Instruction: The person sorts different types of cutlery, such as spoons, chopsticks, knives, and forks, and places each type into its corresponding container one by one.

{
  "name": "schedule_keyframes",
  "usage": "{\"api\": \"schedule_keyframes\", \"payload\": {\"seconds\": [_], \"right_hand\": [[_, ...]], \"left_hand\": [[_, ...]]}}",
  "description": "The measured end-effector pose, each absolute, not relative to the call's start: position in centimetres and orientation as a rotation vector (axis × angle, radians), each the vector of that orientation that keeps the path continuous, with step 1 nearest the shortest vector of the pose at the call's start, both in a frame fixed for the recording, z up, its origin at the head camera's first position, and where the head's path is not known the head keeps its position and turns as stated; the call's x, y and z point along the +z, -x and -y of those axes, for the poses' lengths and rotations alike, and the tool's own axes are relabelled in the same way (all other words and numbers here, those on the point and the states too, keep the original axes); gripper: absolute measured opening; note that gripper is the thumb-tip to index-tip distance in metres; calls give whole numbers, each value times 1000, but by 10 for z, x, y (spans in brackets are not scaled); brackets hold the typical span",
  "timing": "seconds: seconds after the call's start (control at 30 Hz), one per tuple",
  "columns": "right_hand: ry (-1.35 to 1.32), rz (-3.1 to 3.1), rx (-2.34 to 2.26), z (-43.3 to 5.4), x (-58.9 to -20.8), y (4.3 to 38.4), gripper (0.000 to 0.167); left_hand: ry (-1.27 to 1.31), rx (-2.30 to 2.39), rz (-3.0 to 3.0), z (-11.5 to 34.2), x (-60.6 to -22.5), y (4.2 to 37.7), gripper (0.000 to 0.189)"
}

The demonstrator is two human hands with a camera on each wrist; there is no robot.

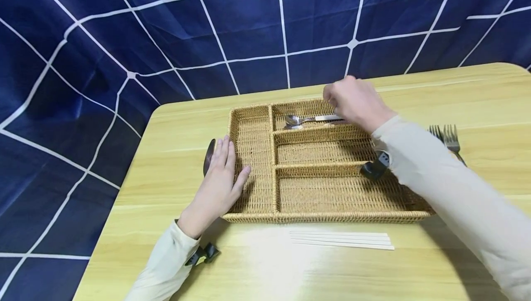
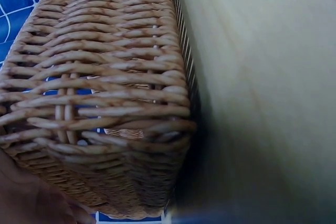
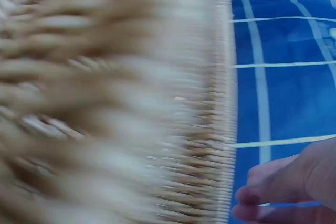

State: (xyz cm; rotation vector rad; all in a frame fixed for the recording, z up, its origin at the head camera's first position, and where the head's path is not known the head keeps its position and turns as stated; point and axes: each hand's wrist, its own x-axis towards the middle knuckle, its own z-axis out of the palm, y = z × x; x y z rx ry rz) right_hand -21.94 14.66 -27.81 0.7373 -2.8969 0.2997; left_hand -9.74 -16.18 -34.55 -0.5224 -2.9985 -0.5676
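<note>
A wicker cutlery tray (image 1: 255, 218) with several compartments sits on the table. My left hand (image 1: 220, 181) lies along its left side, fingers extended and thumb toward the inside. In the left wrist view, the tray's woven corner (image 2: 105, 114) fills much of the picture. My right hand (image 1: 356, 103) hovers over the far compartment, near the back rim, with loosely bent fingers (image 3: 278, 182) and nothing visible between them. Beneath it lies a spoon (image 1: 293, 120) with a white handle, its handle end partly hidden by the hand. Another metal utensil's shiny part shows beside the spoon.
Several white chopsticks (image 1: 342, 239) lie in front of the tray. Forks (image 1: 451, 138) rest to its right, partly behind my right sleeve. A dark rounded object (image 1: 209, 157) lies by my left fingers. A blue curtain with white lines (image 1: 249, 29) hangs behind the table.
</note>
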Motion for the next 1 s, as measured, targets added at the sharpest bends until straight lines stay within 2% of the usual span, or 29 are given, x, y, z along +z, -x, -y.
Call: {"api": "schedule_keyframes", "payload": {"seconds": [0.1, 0.2, 0.5, 0.8, 1.0], "right_hand": [[-696, 2899, 347, -155, -259, 212, 33], [-653, 2873, 375, -169, -246, 202, 29], [-479, 2794, 315, -225, -239, 165, 19], [-293, 2720, 262, -275, -264, 130, 9], [-188, 2727, 374, -300, -298, 109, 13]], "left_hand": [[516, -566, 2997, 164, -346, 96, 73], [519, -564, 2996, 165, -348, 96, 74], [509, -565, 3024, 164, -347, 97, 73], [519, -559, 3016, 163, -345, 97, 72], [512, -576, 3018, 163, -345, 96, 72]]}}
